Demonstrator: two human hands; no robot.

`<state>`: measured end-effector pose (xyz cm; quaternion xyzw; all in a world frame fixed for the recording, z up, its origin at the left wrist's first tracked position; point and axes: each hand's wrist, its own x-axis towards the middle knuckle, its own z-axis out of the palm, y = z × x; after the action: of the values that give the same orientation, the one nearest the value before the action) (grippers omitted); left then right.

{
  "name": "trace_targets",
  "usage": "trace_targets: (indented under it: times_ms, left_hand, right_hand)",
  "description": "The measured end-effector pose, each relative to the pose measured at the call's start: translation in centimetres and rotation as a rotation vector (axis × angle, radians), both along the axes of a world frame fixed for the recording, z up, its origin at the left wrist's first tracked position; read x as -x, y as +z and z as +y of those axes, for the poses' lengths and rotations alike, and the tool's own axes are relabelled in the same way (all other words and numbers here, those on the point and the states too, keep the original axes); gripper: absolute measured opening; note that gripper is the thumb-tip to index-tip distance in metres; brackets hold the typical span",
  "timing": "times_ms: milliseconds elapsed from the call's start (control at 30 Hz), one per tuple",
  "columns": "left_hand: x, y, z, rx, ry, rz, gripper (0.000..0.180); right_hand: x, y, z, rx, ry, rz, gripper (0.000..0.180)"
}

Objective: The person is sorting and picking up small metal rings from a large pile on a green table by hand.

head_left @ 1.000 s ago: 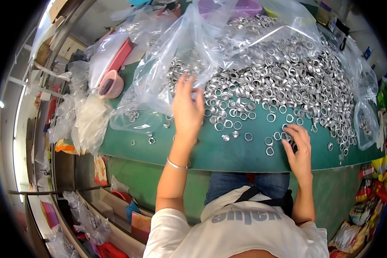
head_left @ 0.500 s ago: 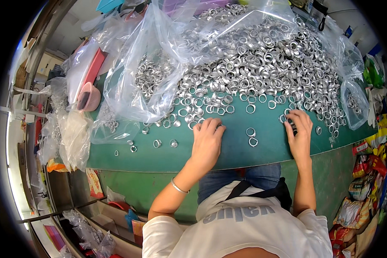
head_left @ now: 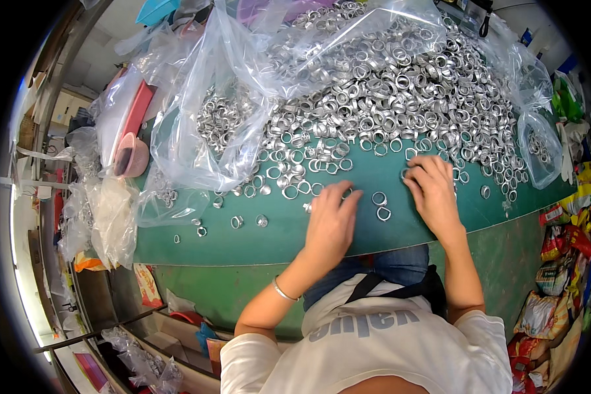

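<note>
Just below the centre of the frame, the left hand (head_left: 331, 223) bends its fingers; I cannot tell if they are clamped on anything. Right of centre, the right hand (head_left: 435, 197) partly hides small metal at its curled fingertips, and its grip is also unclear. Between them lie 2 loose rings (head_left: 380, 204). The pile of metal rings (head_left: 400, 98) fills the upper centre (clear plastic (head_left: 295, 62) veils part), and the top edge cuts a purple basin (head_left: 248, 12).

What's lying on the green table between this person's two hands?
In the head view, two silver rings lie close together on the green table, between the left hand and the right hand.
</note>
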<state>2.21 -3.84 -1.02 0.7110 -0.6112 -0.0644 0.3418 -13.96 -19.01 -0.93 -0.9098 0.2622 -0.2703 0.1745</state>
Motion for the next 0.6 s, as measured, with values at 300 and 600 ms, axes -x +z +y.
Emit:
trace_targets:
  times_ms: [300,600]
  left_hand:
    - [1.7,-1.0,-1.9,-0.067,-0.167,-0.169,0.038]
    - [3.1,1.4,0.6,-0.234,-0.068,1.697,0.028]
  right_hand:
    - [4.5,0.9,2.8,-0.369,-0.041,-0.211,0.012]
    - [2.6,1.5,4.4,-0.333,0.141,-0.281,0.035]
